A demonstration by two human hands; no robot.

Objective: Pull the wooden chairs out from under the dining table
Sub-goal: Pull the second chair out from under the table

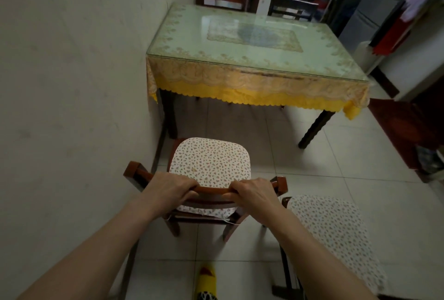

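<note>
Hands, left hand [168,188] and right hand [255,191], both grip chair [211,190] back rail

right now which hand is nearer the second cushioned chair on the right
Right. The right hand grips the held chair's top rail at its right end, just left of the second cushioned chair. The left hand grips the rail's left part, farther away.

The single head view looks forward and down, close over a chair [209,189], toward the table [254,69] beyond.
</note>
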